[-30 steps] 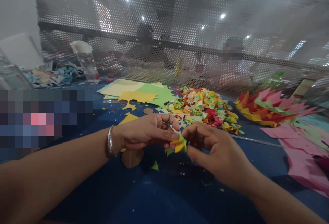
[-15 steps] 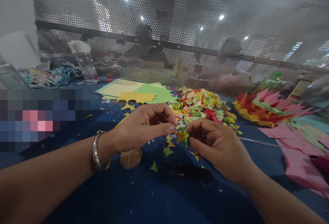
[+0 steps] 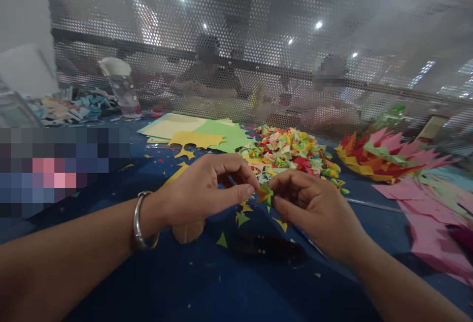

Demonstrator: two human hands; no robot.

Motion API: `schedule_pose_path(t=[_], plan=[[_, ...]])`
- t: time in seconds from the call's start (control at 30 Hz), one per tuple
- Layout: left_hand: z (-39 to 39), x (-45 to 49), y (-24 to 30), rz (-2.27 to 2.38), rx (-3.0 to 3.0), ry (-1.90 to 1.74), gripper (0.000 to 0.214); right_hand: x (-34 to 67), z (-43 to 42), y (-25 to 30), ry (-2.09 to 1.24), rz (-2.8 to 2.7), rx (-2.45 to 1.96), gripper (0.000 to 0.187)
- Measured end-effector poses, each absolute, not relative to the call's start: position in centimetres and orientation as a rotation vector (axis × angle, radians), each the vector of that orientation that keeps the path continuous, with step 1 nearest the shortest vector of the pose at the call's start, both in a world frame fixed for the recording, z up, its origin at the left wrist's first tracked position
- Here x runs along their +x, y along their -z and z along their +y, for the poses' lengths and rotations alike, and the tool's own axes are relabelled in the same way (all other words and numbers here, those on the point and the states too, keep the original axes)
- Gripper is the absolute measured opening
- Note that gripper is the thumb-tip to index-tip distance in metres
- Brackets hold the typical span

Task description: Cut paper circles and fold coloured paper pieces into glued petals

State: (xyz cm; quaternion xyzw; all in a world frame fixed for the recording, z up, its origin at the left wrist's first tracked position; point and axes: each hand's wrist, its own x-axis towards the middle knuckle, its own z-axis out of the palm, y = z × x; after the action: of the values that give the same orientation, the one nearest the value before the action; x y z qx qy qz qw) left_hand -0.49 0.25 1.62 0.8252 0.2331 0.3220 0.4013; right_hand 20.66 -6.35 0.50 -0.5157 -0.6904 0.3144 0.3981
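My left hand [image 3: 207, 191] and my right hand [image 3: 314, 209] meet above a blue table [image 3: 221, 287]. Between their pinched fingertips sits a small folded paper piece [image 3: 265, 194], yellow and green. Both hands are closed on it, thumb against forefinger. A silver bangle [image 3: 139, 221] circles my left wrist. Small paper triangles [image 3: 242, 216] lie on the table just under the hands.
A heap of small coloured folded pieces [image 3: 291, 152] lies behind the hands. Yellow and green sheets [image 3: 199, 132] lie at the back left, spiky layered paper [image 3: 384, 157] and pink sheets [image 3: 436, 223] at the right. Dark scissors [image 3: 269, 248] lie near. A bottle [image 3: 123, 88] stands before perforated mesh [image 3: 258, 41], people behind it.
Both hands rose slightly away from me with the paper piece. Several small triangles now lie on the table under them.
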Motion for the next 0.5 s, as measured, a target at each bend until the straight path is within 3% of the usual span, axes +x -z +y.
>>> schedule_pose_path(t=[0.5], plan=[[0.33,-0.26,-1.48,0.642,2.076,-0.780,0.011,20.79,-6.30,-0.37,-0.802,-1.763,-1.325,0.005]])
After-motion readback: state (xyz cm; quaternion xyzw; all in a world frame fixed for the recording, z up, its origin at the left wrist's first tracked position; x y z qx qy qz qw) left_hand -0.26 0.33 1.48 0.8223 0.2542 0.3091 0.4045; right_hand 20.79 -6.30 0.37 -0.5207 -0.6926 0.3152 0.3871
